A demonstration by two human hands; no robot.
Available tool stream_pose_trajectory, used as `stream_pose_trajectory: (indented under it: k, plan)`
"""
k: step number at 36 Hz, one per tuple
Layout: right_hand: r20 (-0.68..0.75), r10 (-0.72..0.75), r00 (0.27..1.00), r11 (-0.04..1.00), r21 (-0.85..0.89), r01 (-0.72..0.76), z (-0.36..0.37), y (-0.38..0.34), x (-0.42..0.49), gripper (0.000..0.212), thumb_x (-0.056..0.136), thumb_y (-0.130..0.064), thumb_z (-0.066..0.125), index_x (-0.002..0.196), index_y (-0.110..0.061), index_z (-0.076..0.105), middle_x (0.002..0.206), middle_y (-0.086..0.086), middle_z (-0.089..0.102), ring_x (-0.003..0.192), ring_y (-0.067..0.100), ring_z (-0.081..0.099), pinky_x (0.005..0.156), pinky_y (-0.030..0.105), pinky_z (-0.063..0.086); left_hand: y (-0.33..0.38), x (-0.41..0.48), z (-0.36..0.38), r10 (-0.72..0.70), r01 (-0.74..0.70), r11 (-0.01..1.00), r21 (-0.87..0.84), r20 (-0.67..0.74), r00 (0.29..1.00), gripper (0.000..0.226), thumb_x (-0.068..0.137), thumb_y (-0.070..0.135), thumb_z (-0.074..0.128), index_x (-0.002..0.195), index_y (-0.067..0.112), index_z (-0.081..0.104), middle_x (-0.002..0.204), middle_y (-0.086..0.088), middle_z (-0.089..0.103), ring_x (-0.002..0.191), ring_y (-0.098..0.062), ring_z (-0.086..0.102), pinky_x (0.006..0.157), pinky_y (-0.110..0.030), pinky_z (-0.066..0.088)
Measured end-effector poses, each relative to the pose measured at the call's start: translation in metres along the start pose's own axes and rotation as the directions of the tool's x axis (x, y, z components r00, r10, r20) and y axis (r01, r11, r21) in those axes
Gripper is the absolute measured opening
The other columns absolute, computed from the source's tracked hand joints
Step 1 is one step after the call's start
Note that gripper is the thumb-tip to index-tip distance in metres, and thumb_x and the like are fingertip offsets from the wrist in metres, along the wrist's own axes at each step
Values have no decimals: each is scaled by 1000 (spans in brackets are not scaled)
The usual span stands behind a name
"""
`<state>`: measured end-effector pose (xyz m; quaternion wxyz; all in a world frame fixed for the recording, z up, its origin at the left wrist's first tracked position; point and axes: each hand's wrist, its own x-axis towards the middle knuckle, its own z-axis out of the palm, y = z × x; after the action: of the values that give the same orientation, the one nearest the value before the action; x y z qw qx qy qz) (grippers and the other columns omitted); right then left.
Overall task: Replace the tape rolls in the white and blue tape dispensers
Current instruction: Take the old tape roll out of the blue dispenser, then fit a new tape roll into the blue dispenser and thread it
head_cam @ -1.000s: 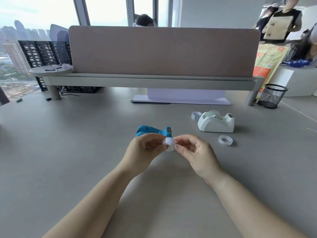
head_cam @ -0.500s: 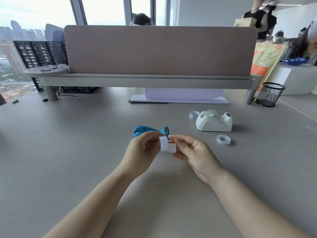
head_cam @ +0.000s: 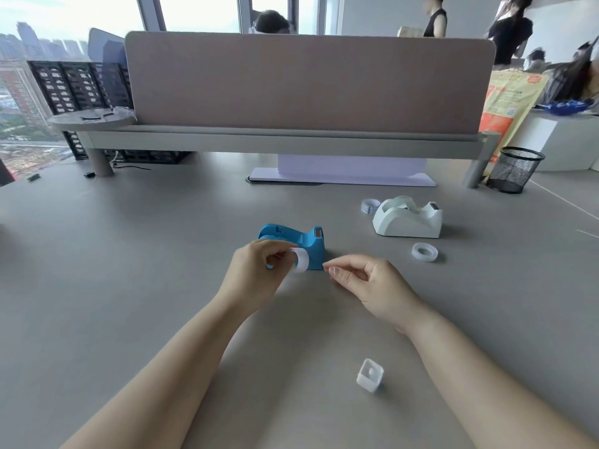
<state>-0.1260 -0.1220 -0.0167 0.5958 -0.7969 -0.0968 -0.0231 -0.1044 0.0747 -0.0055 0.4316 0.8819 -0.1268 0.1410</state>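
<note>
Left hand pinches the tape roll at the near side of the blue dispenser. Right hand, on the roll half a second ago, is now apart to the right, thumb and forefinger tips together; whether they hold anything cannot be told. A small white square core now lies on the desk, near, between the forearms. White dispenser: far right, position unchanged.

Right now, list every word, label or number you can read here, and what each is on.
No text is readable.
Orange and yellow bag: printed, too blurred to read.
Small roll beside the white dispenser: dark marks, too small to read.
Blue dispenser and the tape roll in the left hand: no print visible.
</note>
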Motion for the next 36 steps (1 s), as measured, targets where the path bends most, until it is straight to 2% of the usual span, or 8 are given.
stream_pose_trajectory:
  k: [3,6,12,15,22,26,32,36]
  plan:
    - [-7,1,1000,999,-39,-1,0,0,1,11,87,-21,63,92,-26,71,94,6,74,85,14,63,90,35,50,1,0,1,-2,1,1000,8,34,999,15,86,15,56,85,10,70,71,-12,66,69,-28,60,71,-37,52]
    - [-13,5,1000,999,-40,-6,0,2,2,11,88,-22,62,93,-22,71,88,4,72,83,12,61,90,37,50,3,-2,2,-27,28,999,-23,41,999,11,84,16,61,85,21,70,73,5,68,69,-18,63,71,-27,49]
    - [-66,32,997,999,-27,-33,-3,4,4,13,88,-26,61,88,-18,72,95,13,73,92,32,65,94,50,50,9,-4,8,-58,58,998,-4,75,995,6,79,20,66,74,21,62,74,8,67,69,-8,62,62,-17,45]
    - [-82,38,996,999,0,-38,-4,3,3,12,88,-24,60,86,-20,72,95,13,73,88,25,63,94,49,50,13,-4,9,-57,58,998,-2,85,995,7,80,22,67,77,26,63,74,18,65,65,5,59,59,-9,43]
    - [-93,78,993,996,49,-74,-25,-6,-3,15,92,-16,55,92,-12,69,92,5,70,84,11,65,81,21,52,21,-8,16,-73,77,997,-21,129,989,10,82,19,65,83,28,71,79,9,72,76,-14,67,79,-35,55]
    - [-87,92,992,995,43,-89,-49,-8,-25,12,91,-18,56,91,-15,68,94,2,69,86,10,66,84,23,53,30,-11,23,-55,64,997,-51,164,985,17,84,18,63,78,33,70,71,7,71,71,-14,68,79,-34,56]
    - [42,128,991,992,7,-128,-73,-10,-80,10,83,-18,67,92,-19,72,99,7,72,93,10,66,92,27,49,43,-15,37,-26,39,996,-81,157,987,15,84,7,60,82,16,72,70,1,71,62,-8,66,76,-33,57]
    - [187,129,974,991,-45,-122,-77,-13,-108,31,69,-29,77,99,-21,72,109,9,69,107,17,62,98,35,46,46,-19,41,-2,11,999,-48,173,985,12,83,10,60,85,13,71,75,-1,72,74,-17,68,75,-30,55]
